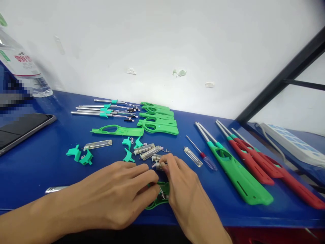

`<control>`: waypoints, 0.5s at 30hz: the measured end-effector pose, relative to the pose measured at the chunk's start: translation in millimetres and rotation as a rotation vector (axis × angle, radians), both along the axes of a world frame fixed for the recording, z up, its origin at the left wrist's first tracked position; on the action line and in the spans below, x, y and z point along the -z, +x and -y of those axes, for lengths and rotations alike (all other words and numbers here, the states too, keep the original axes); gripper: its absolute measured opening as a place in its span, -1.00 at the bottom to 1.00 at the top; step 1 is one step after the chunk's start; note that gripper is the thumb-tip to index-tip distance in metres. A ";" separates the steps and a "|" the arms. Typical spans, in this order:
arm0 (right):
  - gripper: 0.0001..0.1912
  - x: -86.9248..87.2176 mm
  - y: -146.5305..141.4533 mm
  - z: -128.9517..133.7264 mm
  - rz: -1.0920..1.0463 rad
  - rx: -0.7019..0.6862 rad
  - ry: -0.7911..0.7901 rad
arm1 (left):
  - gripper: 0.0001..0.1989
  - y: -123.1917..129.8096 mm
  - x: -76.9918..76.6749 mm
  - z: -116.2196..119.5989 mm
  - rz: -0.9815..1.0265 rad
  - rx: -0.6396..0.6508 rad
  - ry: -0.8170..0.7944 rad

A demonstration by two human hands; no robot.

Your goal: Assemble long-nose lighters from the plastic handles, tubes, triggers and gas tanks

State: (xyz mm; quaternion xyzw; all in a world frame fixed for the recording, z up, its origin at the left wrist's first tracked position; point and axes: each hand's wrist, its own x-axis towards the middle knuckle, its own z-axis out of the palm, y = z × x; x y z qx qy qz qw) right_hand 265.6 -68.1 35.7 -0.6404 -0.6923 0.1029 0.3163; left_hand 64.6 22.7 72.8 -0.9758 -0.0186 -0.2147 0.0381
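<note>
My left hand (pixel 122 193) is closed, its curled fingers resting on a green lighter housing half (pixel 151 204) near the table's front edge. Thin wires show inside the housing, and its metal tube (pixel 56 189) pokes out behind my left forearm. With thumb and forefinger pinched, my right hand (pixel 184 189) grips a small clear fuel tank (pixel 157 165), mostly covered by the fingers. Just beyond my fingertips lie more clear fuel tanks (pixel 151 153) with metal valve ends. Teal triggers (pixel 128 156) are scattered to their left.
Green housing halves (pixel 158 127) and metal tubes with wires (pixel 91 113) lie farther back. A screwdriver (pixel 208 162), green lighters (pixel 238 173) and red lighters (pixel 256 166) lie right. On the left are a phone (pixel 25 127) and a water bottle (pixel 27 73). A white wall rises behind.
</note>
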 end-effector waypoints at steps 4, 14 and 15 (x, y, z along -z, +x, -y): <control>-0.64 -3.1 -0.6 0.3 -0.009 0.001 -0.052 | -0.31 1.7 -0.8 1.3 -0.015 -0.021 0.004; -0.81 -2.8 16.9 1.3 -0.080 0.059 0.268 | -0.30 -31.6 7.1 1.9 -0.079 -0.168 -0.109; -0.82 -2.0 19.5 3.0 -0.090 0.048 0.275 | -0.22 -36.1 7.3 4.6 -0.089 -0.206 -0.145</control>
